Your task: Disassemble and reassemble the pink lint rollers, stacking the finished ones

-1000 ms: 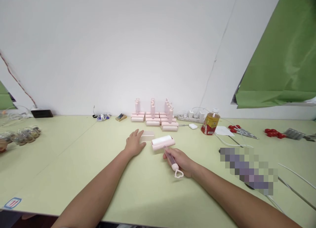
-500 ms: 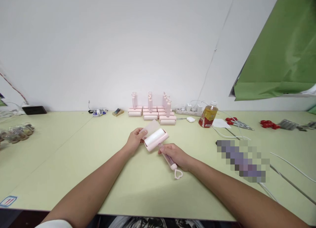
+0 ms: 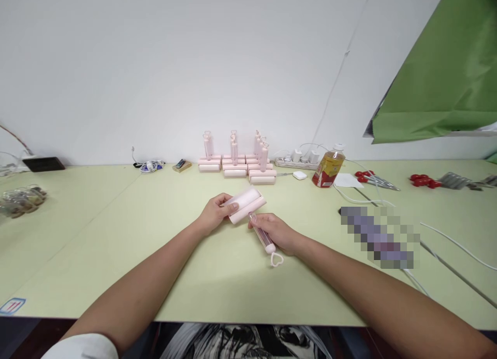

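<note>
The pink lint roller (image 3: pixel 245 212) hangs over the bench (image 3: pixel 233 291), the right hand (image 3: pixel 278 234) with fingers curled round its handle (image 3: pixel 265 239), the left hand (image 3: pixel 215 214) pinching a translucent cover (image 3: pixel 244 198) against it (nearly complete, seemingly; seated, I cannot tell). Behind it, similar rollers (image 3: pixel 235 168) stand assembled. Right of it, a bottle's label (image 3: pixel 324 173) is illegible; far left, a sticker (image 3: pixel 13 305) seemingly reads 11.
</note>
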`<state>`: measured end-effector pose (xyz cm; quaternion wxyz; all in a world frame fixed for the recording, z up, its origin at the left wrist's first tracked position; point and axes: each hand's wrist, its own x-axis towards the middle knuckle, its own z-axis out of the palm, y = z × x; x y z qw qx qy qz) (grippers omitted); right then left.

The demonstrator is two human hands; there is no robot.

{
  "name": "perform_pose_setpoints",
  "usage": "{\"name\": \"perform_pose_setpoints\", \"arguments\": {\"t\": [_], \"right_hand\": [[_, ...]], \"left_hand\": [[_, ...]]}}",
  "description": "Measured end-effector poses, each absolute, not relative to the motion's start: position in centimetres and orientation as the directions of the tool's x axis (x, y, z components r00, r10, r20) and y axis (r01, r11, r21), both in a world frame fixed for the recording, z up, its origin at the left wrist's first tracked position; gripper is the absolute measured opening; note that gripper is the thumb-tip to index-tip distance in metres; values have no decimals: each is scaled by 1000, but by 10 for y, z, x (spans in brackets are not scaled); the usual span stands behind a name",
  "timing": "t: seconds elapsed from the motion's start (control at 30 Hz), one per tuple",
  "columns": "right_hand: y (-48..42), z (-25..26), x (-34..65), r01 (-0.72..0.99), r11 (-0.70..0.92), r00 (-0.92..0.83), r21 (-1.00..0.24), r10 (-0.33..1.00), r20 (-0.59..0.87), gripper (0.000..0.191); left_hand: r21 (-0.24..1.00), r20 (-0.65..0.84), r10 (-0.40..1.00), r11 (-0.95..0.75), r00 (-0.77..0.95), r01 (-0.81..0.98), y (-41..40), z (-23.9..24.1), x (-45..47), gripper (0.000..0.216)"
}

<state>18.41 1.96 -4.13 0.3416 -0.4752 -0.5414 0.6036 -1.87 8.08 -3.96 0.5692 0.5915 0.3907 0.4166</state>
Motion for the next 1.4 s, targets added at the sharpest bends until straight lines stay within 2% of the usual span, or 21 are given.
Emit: {"name": "perform_pose_setpoints", "arguments": {"t": [0.13,0.23,0.33,0.43,0.5,0.57,0.63,0.7,0.77,0.87,0.93,1.07,1.17,1.4], "right_hand": [[18,-44,184,80,-205,-320,-976,922,-220,41],[19,-45,183,30,-239,-287,-971,928,-237,41],[23,-42,185,-76,-320,-275,-944,917,-289,42],[27,-38,187,-154,-412,-303,-898,885,-354,39],[27,-37,187,-169,-422,-308,-890,881,-359,38],[25,-39,187,-165,-390,-326,-906,888,-323,39],[23,-43,185,-147,-319,-343,-936,904,-255,44],[20,-48,184,-113,-246,-357,-963,914,-192,51],[18,-50,183,-65,-194,-373,-979,915,-156,55],[17,-49,181,-3,-159,-411,-987,900,-144,51],[16,-47,181,30,-154,-418,-988,896,-152,46],[16,-48,180,90,-128,-446,-988,882,-155,41],[15,-50,180,106,-125,-449,-986,879,-160,39],[13,-51,181,143,-157,-443,-977,873,-205,34]], "left_hand": [[999,16,902,-36,431,39,79,-36,-20,45],[968,61,876,-168,478,186,79,-35,-22,49],[793,264,894,-416,363,446,75,-33,-21,55],[570,463,840,-527,283,630,62,-29,-15,47],[502,474,788,-608,392,616,49,-27,-9,40],[472,423,716,-698,556,539,36,-28,-2,46],[472,376,662,-739,648,481,27,-28,3,51],[499,385,671,-729,634,469,25,-27,6,43],[543,433,722,-687,540,483,31,-22,5,30],[602,486,807,-587,334,542,54,-10,2,17],[623,480,839,-531,255,575,78,-1,1,17],[624,395,894,-429,210,654,135,12,3,16],[537,368,905,-396,215,745,176,15,6,14],[546,343,912,-390,227,742,234,18,16,25]]}}
